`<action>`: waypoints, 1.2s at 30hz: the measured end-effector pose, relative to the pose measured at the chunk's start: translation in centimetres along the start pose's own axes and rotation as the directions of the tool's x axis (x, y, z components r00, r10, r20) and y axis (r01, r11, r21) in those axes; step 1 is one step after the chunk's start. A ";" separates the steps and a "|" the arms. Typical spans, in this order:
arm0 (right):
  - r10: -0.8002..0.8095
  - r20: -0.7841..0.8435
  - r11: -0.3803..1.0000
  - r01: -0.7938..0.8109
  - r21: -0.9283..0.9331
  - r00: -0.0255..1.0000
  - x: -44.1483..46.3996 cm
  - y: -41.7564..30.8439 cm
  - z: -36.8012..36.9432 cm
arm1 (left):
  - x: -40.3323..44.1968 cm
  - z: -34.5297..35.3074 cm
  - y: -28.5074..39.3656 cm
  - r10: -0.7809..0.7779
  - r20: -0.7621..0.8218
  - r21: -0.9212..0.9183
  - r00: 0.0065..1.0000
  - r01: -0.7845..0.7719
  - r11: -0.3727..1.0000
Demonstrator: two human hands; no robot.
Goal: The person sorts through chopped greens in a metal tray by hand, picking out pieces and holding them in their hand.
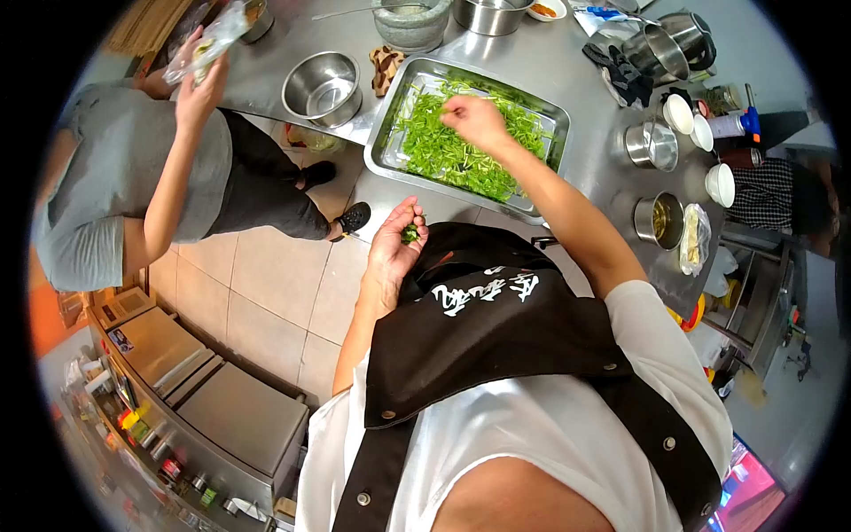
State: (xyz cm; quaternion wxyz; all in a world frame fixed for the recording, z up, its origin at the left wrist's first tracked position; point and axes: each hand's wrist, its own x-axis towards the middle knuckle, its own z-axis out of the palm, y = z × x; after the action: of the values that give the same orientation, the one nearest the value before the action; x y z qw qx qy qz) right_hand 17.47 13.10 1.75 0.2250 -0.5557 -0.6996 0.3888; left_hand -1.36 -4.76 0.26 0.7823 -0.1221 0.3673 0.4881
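Observation:
A metal tray (378, 146) of chopped green herbs (483, 168) sits at the edge of the steel counter in front of me. Over the herbs is my right hand (477, 122), its fingers curled together; what they hold, if anything, is hidden. Near my apron, short of the tray, my left hand (397, 241) is cupped palm up, fingers closed round a small bunch of chopped greens (409, 234).
On the counter stand a steel bowl (322, 89), a stone mortar (411, 25) and a steel pot (658, 220). White bowls (678, 113) line the right side. At left, another person (151, 164) holds up a plastic bag (222, 34).

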 end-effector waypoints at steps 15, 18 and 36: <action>0.081 -0.008 0.897 -0.076 -0.435 0.997 -3.0 2.8 -3.7 | 0.4 0.1 -0.3 -0.006 0.011 0.034 1.000 0.006 0.999; -0.065 0.020 0.886 0.067 -0.459 0.998 -4.0 1.4 -1.6 | 0.5 -0.1 -0.5 -0.025 -0.008 0.041 1.000 0.025 0.999; -0.014 -0.086 0.860 -0.032 -0.509 0.996 -4.0 1.4 -1.3 | 0.1 -1.4 -0.2 -0.023 -0.024 0.004 0.999 0.023 1.000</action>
State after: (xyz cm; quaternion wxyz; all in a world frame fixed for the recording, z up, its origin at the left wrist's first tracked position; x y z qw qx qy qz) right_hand 20.43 9.74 1.90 0.0984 -0.6150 -0.7644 0.1668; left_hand -1.76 -5.59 -0.77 0.7837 -0.1304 0.3765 0.4765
